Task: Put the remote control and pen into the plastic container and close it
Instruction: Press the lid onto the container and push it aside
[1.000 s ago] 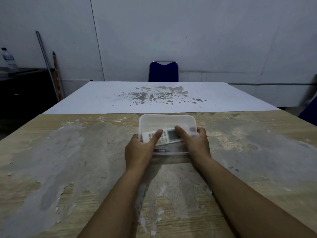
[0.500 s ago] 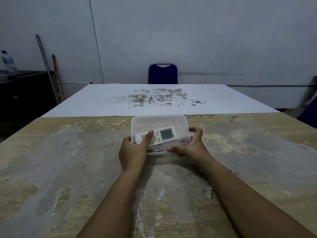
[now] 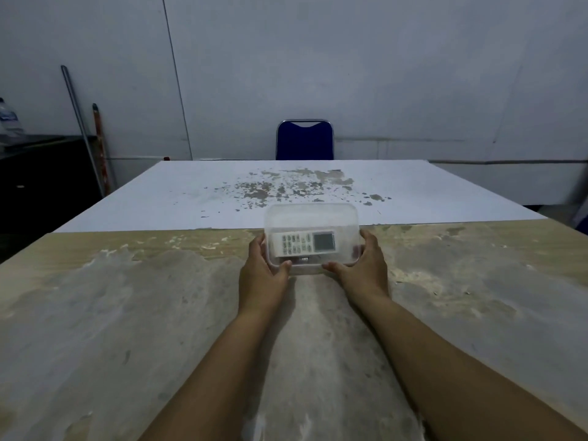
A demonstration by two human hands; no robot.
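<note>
A clear plastic container [image 3: 311,214] with its lid on sits at the middle of the worn wooden table [image 3: 127,313]. Through the lid I see the white remote control [image 3: 304,244], lying sideways with its screen to the right. A dark bit of the pen [image 3: 304,259] shows just below the remote. My left hand [image 3: 262,275] grips the container's left side, thumb on the near edge. My right hand [image 3: 366,265] grips the right side the same way.
A white table [image 3: 222,192] with flaked patches abuts the far edge of the wooden one. A blue chair [image 3: 304,140] stands behind it by the wall. A dark cabinet [image 3: 41,173] with a water bottle and leaning poles is at the left.
Both thumbs have come off the top of the lid and my hands now hold the container by its sides. The remote is fully visible through the lid.
</note>
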